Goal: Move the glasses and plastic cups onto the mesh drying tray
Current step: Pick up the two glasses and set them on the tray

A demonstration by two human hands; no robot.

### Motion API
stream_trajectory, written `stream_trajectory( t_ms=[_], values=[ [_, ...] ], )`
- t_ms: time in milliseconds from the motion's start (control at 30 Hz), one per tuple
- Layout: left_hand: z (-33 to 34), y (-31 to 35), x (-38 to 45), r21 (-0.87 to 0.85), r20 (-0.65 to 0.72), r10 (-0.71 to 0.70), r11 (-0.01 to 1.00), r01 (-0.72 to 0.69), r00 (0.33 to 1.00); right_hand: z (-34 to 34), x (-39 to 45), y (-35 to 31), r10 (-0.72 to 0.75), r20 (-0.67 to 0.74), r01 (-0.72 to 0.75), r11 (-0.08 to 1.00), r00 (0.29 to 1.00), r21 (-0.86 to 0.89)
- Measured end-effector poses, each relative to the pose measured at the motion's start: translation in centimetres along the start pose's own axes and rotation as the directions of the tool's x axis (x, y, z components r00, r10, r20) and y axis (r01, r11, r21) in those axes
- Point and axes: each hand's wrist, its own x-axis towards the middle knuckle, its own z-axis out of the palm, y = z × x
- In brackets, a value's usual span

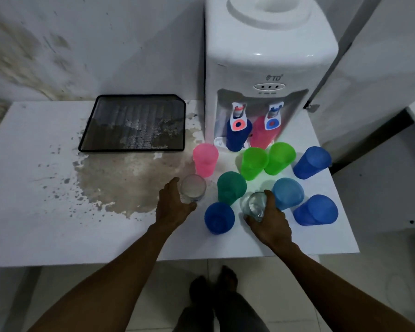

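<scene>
A: Fingers?
B: Your left hand is cupped around the left clear glass, thumb low on the near side, fingers on its left wall. Your right hand is wrapped on the right clear glass, which sits tilted in the grip. Can't tell if either glass has left the table.
A: Rest of the cups?
B: All on the right half of the table. Dark blue cup near the front edge, between your hands. Teal cup just behind it, pink cup behind the left glass. Two green cups touching, farther back. Light blue cup just right of your right hand. Two blue cups lean along the right edge.
A: Tray?
B: Mesh drying tray sits at the back edge, left of the water dispenser, nothing on it. A dark blue cup and a pink one stand under the dispenser taps.
</scene>
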Motion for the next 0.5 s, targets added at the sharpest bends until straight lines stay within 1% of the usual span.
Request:
stream_trajectory(
  t_ms=[100,200,500],
  values=[
    [0.8,0.3,0.8,0.015,0.002,0.013,1.0,-0.013,1.0,0.2,0.2,0.2,0.001,-0.006,0.0,1.0,1.0,0.022],
    [1.5,0.8,1.0,0.001,-0.024,0.003,1.0,-0.003,1.0,0.3,0.5,0.3,0.002,-0.024,0.0,0.998,1.0,0.065],
    [1.9,0.8,0.7,-0.02,-0.091,-0.047,0.999,0.045,0.995,0.6,0.3,0.7,-0.058,-0.063,0.069,0.978,0.996,0.195]
  ],
)
